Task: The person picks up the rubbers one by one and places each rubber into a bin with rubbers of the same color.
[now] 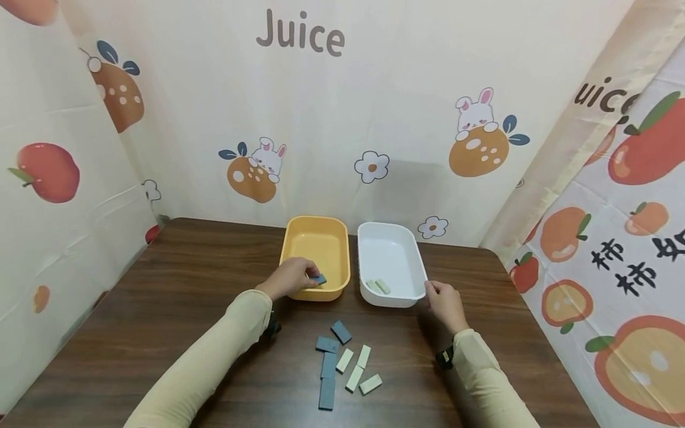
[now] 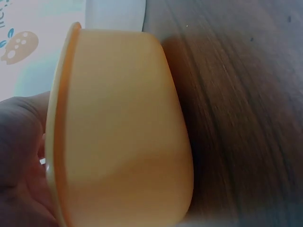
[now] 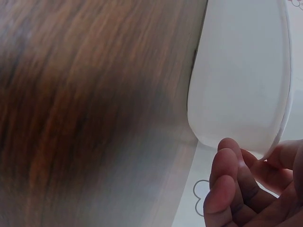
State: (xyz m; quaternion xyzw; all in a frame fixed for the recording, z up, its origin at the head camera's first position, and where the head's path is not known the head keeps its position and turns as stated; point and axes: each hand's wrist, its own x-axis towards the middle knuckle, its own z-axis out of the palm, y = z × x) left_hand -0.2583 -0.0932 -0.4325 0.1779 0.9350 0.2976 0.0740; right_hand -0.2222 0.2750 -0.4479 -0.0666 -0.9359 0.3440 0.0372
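Observation:
My left hand (image 1: 291, 277) reaches over the near left rim of the yellow bin (image 1: 327, 295) and pinches a blue-grey block (image 1: 320, 279) inside it. In the left wrist view the bin's outer wall (image 2: 123, 113) hides the block and most of the fingers. At the near right corner of the white bin (image 1: 393, 301), my right hand (image 1: 446, 304) pinches the rim between thumb and finger; the right wrist view shows the other fingers curled below this rim (image 3: 283, 127). A few pale green blocks (image 1: 382, 286) lie at the white bin's near end.
Several blue-grey blocks (image 1: 327, 393) lie on the dark wooden table (image 1: 225, 249) in front of the bins, beside several pale green blocks (image 1: 370, 384). A printed curtain (image 1: 321, 107) hangs right behind the table's far edge.

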